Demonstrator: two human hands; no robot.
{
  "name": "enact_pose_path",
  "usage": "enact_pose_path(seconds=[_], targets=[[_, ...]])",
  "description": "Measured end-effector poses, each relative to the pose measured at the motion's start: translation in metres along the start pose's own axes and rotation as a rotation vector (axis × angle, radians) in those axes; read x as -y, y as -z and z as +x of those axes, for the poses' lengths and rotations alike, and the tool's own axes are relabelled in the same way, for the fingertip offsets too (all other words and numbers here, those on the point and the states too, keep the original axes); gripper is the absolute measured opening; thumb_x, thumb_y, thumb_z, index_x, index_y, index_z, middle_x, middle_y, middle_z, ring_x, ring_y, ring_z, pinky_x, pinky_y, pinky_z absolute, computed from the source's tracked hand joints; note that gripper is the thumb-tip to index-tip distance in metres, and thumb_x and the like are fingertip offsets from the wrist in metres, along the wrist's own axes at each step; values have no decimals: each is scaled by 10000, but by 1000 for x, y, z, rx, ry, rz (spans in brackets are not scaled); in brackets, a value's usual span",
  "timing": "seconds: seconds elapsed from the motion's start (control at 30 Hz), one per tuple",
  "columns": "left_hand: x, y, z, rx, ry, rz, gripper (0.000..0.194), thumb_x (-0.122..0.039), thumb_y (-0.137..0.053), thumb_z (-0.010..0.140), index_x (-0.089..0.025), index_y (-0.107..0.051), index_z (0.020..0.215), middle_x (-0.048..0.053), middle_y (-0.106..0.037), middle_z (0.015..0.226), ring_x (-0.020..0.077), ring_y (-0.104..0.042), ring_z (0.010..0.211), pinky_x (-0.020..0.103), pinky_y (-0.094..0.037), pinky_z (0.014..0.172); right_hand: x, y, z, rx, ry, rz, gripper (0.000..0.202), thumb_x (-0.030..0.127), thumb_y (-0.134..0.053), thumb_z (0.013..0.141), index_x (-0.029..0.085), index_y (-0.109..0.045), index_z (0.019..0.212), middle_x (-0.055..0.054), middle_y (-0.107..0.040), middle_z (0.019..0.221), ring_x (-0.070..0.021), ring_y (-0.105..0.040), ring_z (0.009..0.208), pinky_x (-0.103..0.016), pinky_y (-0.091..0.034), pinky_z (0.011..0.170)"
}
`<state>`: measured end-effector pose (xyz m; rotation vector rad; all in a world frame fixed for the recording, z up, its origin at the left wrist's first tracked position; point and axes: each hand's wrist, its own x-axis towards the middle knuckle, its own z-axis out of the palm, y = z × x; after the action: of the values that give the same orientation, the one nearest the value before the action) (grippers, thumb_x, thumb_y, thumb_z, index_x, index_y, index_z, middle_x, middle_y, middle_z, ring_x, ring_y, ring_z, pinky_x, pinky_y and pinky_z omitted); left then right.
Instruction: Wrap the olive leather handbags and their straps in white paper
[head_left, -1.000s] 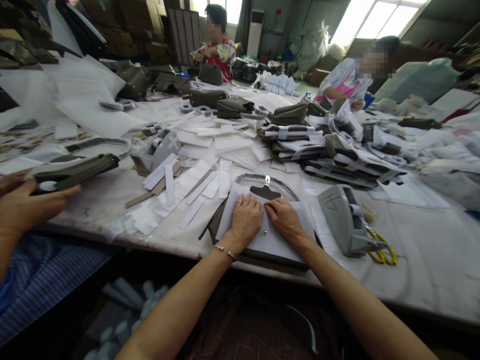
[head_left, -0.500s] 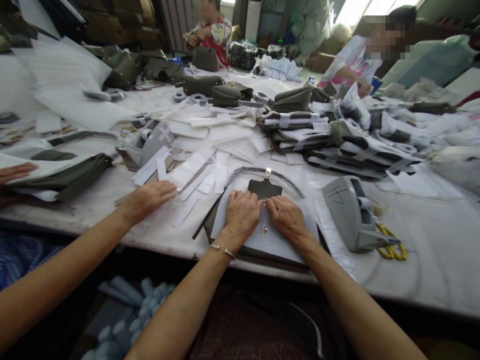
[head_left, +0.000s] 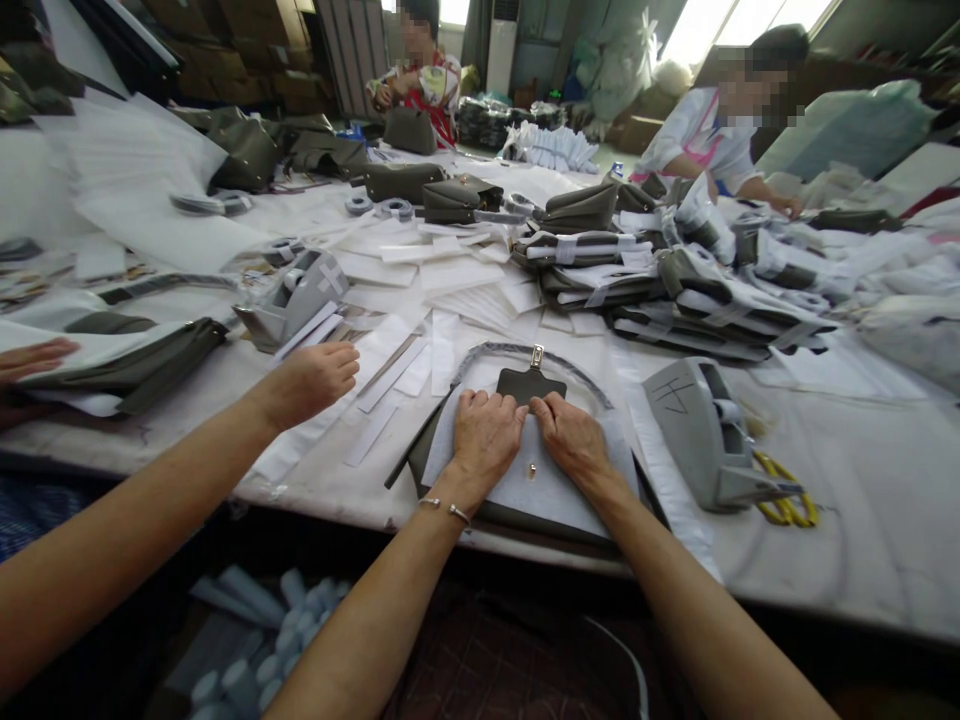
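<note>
A dark olive bag lies flat at the table's front edge, with a white sheet over it. My left hand, with a bracelet at the wrist, has its fingers curled on the sheet's upper part. Close beside it, my right hand is curled the same way, thumbs nearly touching. Whatever the fingertips pinch is hidden. Just beyond them is a dark flap with a metal clasp, inside the arc of a wrapped handle. A small gold fitting shows through the sheet between my wrists.
Right of the bag stand a grey tape dispenser and yellow-handled scissors. Another person's hand reaches in from the left over white strips. Wrapped bags are piled behind. Two people work across the table.
The neighbouring person's hand has lifted slightly and curled, and strips beneath it have shifted. The person at the back right has moved an arm to the right. My hands have barely moved.
</note>
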<state>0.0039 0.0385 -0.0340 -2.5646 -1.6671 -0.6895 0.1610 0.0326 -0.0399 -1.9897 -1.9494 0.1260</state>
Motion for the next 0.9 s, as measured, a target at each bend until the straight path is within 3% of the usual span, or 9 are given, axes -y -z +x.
enact_pose_path(seconds=[0.07,0.13,0.27,0.4,0.5,0.57,0.67,0.77,0.9], targets=[[0,-1,1,9,-6,4,314,-348,-452,997,-150,-651,858,112,-692,838,275,-603,893,451,-359,885,-6,-7,1,-149,26,90,276,381,-442,976,197,-628,1062,-108,-697,993,-247,-636,908,-355,-463,777],[0,-1,2,20,-16,8,308,-340,-453,997,-146,-653,864,117,-694,844,276,-604,902,447,-355,878,-11,-14,4,-243,62,145,363,357,-477,945,163,-557,1241,-165,-625,1228,-287,-561,1149,-432,-440,948],[-1,1,1,34,-29,18,308,-325,-444,1000,-141,-657,874,121,-695,852,276,-605,912,448,-350,880,-16,-20,13,-190,-46,240,570,401,-528,898,109,-452,1382,-218,-490,1420,-319,-440,1321,-497,-373,1061],[-1,2,1,32,-18,4,289,-314,-468,989,-129,-662,880,129,-694,859,280,-608,918,451,-356,888,-16,-8,17,-195,-158,548,651,532,-548,868,113,-482,1361,-161,-635,1195,-267,-606,1053,-412,-485,910],[-1,1,1,38,0,-9,299,-327,-476,984,-122,-671,886,136,-696,873,274,-613,923,450,-371,897,-14,7,11,-241,-96,746,535,567,-397,945,166,-608,1230,-62,-667,927,-210,-608,852,-349,-492,798],[0,1,1,38,24,-19,299,-329,-479,979,-122,-678,892,139,-698,902,270,-612,943,449,-382,916,-12,15,5,-214,-38,761,532,582,-343,962,197,-708,1003,-38,-638,809,-205,-594,809,-338,-476,783],[2,-1,0,25,82,-60,226,-266,-506,943,-127,-676,888,136,-688,948,266,-606,985,446,-394,974,-9,21,-3,-154,10,767,561,614,-353,943,221,-689,725,-29,-598,691,-207,-586,743,-333,-467,747],[6,-1,-2,-41,173,-162,113,-147,-530,861,-141,-635,904,125,-660,984,262,-595,1026,428,-432,984,-7,23,-6,-88,76,744,517,604,-399,927,232,-634,655,-22,-591,651,-201,-569,681,-332,-461,709],[12,3,-7,-257,211,-425,326,38,-413,767,-182,-558,959,99,-622,1081,205,-581,1088,371,-480,966,-4,23,-9,-89,217,525,429,522,-496,909,240,-541,589,-5,-591,634,-184,-549,673,-336,-438,769]])
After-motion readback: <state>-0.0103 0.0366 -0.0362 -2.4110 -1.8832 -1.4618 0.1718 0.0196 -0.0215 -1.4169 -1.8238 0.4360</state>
